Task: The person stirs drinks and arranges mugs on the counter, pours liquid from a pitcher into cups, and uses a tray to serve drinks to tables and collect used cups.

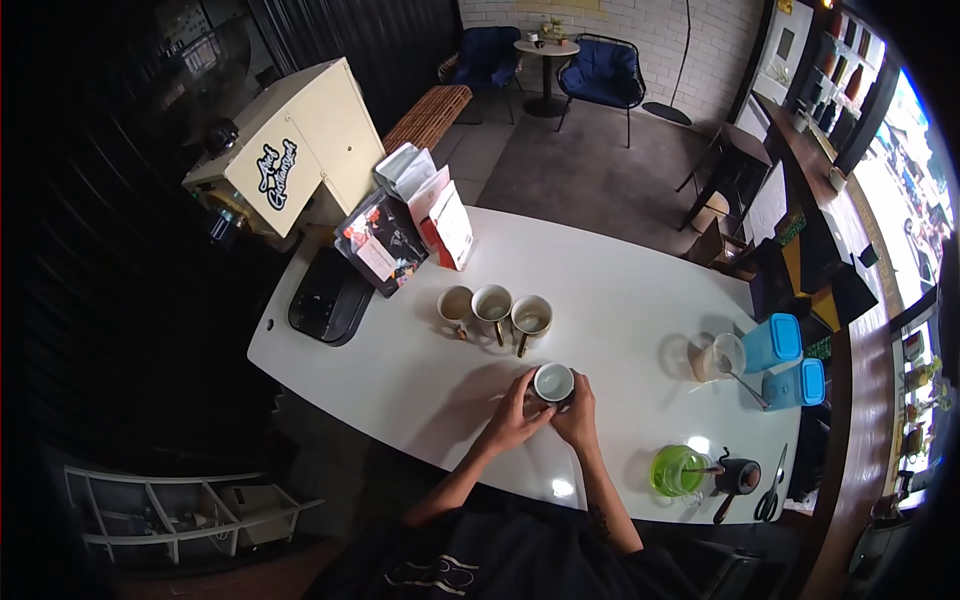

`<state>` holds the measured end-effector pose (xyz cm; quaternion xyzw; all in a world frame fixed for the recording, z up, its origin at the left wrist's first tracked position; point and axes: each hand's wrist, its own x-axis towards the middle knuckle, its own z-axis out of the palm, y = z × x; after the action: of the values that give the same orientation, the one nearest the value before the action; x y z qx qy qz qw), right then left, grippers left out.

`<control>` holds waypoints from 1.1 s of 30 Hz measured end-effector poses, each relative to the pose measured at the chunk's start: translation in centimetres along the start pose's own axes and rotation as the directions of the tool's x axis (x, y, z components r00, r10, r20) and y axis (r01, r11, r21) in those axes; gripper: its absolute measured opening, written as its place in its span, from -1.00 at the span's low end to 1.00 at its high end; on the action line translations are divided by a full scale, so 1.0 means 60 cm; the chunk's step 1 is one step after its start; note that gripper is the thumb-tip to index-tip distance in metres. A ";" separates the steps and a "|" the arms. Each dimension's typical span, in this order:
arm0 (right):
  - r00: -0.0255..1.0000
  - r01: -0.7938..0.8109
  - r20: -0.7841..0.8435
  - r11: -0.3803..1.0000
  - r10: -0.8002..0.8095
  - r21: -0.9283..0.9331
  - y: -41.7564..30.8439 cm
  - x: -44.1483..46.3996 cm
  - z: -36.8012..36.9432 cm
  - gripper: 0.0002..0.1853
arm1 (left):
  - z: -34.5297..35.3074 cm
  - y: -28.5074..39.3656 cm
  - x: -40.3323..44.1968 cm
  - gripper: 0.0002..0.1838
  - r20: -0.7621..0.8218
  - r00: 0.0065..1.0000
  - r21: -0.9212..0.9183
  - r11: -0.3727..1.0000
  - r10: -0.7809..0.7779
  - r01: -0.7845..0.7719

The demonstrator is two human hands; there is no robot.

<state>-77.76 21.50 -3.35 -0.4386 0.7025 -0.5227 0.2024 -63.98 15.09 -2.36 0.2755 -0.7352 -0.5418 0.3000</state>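
Note:
A cup (554, 380) with a pale inside and a dark outside stands upright between my two hands, near the table's front edge. My left hand (515, 412) wraps its left side, and my right hand (576, 412) closes around its right side. Whether the cup touches the table is hidden by my fingers. Just beyond it three mugs stand in a row: a left mug (455, 303), a middle mug (491, 303) and a right mug (532, 315). Their handles point toward me, and brownish marks show inside them.
On the white table (600, 290), a black tray (330, 298), bags (450, 230) and a cream machine (290, 150) occupy the left. At right are blue-lidded containers (772, 342), a clear cup (722, 357) with a spoon, a jug of green liquid (680, 470), a dark pot (738, 476) and scissors (770, 492).

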 end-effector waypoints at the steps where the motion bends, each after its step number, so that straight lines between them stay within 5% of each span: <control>1: 0.997 -0.007 0.071 0.999 0.004 0.039 -0.002 0.000 0.006 -0.30 | -0.009 -0.008 0.000 -0.22 -0.029 0.999 0.061 0.998 0.018 -0.016; 4: 0.959 -0.040 0.284 0.981 -0.016 0.189 -0.010 -0.006 0.024 -0.20 | -0.044 -0.021 0.000 -0.22 -0.131 0.986 0.119 0.989 0.103 -0.088; 8: 0.876 -0.080 0.483 0.989 0.008 0.128 -0.035 -0.007 0.021 -0.23 | -0.113 -0.019 -0.013 -0.24 -0.127 0.989 0.208 0.977 0.074 -0.047; 9: 0.923 -0.129 0.381 0.974 0.049 0.187 -0.053 -0.011 0.020 -0.45 | -0.124 -0.023 -0.019 -0.23 -0.138 0.989 0.234 0.972 0.060 -0.026; 13: 0.969 -0.074 0.233 0.997 0.080 -0.034 0.010 -0.035 0.008 -0.67 | -0.194 -0.028 -0.034 -0.23 -0.173 0.984 0.282 0.960 0.050 0.001; 15: 0.945 -0.327 0.045 0.934 0.324 0.146 0.012 -0.051 0.002 -0.80 | -0.235 -0.039 -0.036 -0.24 -0.210 0.975 0.333 0.943 0.076 -0.002; 18: 0.911 -0.411 -0.018 0.910 0.412 0.049 0.009 -0.068 -0.004 -0.80 | -0.295 -0.056 -0.021 -0.27 -0.279 0.959 0.316 0.948 0.044 0.048; 28: 0.866 -0.370 -0.327 0.925 0.377 0.088 -0.003 -0.033 0.100 -0.86 | -0.399 -0.153 0.101 -0.25 -0.390 0.915 0.231 0.973 0.105 -0.013; 30: 0.897 -0.370 -0.289 0.926 0.336 -0.072 -0.029 -0.008 0.105 -0.83 | -0.400 -0.165 0.123 -0.24 -0.383 0.916 0.210 0.977 0.119 -0.040; 33: 0.944 -0.161 -0.258 0.971 0.204 0.178 -0.044 0.025 0.142 -0.96 | -0.401 -0.145 0.135 -0.23 -0.338 0.938 0.201 0.980 0.081 -0.012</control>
<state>-71.17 15.33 -3.88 -0.2777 0.7187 -0.6103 0.1841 -50.93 -8.28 -3.97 0.3767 -0.7273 -0.4030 0.4083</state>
